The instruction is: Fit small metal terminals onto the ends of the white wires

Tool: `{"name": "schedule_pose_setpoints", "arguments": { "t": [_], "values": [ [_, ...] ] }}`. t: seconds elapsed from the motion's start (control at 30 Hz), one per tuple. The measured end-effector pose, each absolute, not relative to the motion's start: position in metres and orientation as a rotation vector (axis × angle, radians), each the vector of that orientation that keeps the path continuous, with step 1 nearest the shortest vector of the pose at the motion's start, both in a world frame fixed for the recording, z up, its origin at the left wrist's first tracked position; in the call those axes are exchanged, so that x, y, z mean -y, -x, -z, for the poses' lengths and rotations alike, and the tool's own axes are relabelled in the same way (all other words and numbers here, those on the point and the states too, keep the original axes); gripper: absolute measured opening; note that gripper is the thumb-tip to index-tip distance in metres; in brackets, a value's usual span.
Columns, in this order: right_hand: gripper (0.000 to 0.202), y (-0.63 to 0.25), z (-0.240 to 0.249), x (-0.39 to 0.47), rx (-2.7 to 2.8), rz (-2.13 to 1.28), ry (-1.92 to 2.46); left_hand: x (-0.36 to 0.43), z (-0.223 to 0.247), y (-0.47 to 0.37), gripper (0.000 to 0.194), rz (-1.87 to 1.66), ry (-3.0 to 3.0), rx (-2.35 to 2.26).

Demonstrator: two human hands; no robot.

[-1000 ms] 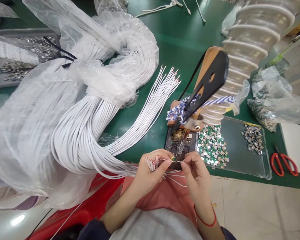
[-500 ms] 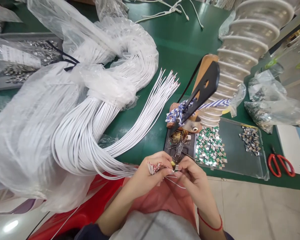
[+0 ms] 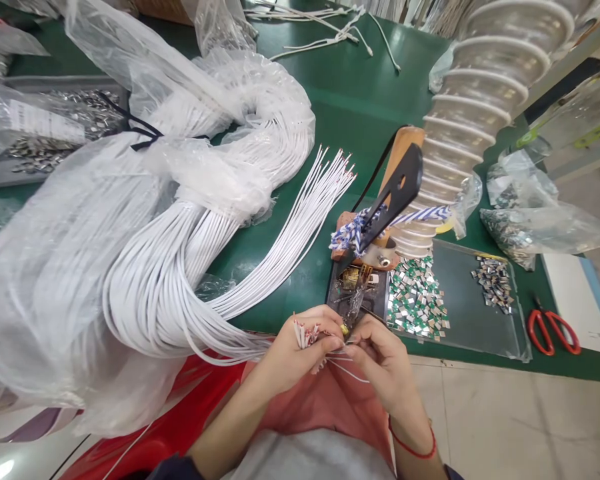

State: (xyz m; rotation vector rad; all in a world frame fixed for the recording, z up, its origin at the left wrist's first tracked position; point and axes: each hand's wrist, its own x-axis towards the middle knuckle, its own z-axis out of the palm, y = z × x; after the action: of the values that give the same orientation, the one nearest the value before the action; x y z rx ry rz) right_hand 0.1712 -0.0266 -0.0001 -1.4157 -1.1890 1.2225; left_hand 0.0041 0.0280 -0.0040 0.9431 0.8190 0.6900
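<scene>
My left hand (image 3: 293, 353) is closed around a bunch of thin white cables (image 3: 306, 335), their reddish stripped ends poking up between the fingers. Thumb and forefinger meet close to my right hand (image 3: 383, 360), which pinches a tiny silver connector, now mostly hidden by the fingertips. Just beyond the fingertips is the tip of what looks like a soldering iron (image 3: 355, 308), held in a wooden stand (image 3: 405, 160) with a black metal arm and tied with blue-and-white cord. The cables lead left to a large white coil (image 3: 150, 287), partly wrapped in clear plastic.
A clear ribbed hose (image 3: 473, 113) comes down behind the stand. Right of it, a tray (image 3: 470, 320) bears small green-and-silver boards (image 3: 415, 297) and metal connectors (image 3: 494, 283). Red-handled scissors (image 3: 553, 330) and plastic bags (image 3: 525, 213) lie farther right. Metal parts (image 3: 45, 153) fill a tray at left.
Both hands stay together at the iron's tip. The small silver piece between the right fingers is less visible now. The view has shifted slightly.
</scene>
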Motion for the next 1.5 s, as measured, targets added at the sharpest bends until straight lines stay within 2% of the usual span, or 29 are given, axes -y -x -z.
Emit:
{"name": "schedule_pose_setpoints", "arguments": {
  "t": [0.73, 1.1, 1.17, 1.5],
  "values": [
    [0.020, -0.1677, 0.0023, 0.0247, 1.221, -1.164, 1.431, -0.0308, 0.0078, -0.0037, 0.030, -0.690, -0.967, -0.801],
    [0.004, -0.1708, 0.0077, 0.0336, 1.028, -1.057, 1.377, -0.0246, 0.0048, -0.0086, 0.025, -0.789, -0.847, -0.926],
    [0.011, -0.1698, 0.0081, 0.0337, 1.066, -1.003, 1.386, -0.0232, 0.0061, -0.0087, 0.024, -0.804, -0.838, -0.944],
    [0.011, -0.1615, 0.0070, 0.0294, 1.128, -0.931, 1.410, -0.0260, 0.0003, -0.0114, 0.024, -0.786, -0.819, -0.976]
  ]
}}
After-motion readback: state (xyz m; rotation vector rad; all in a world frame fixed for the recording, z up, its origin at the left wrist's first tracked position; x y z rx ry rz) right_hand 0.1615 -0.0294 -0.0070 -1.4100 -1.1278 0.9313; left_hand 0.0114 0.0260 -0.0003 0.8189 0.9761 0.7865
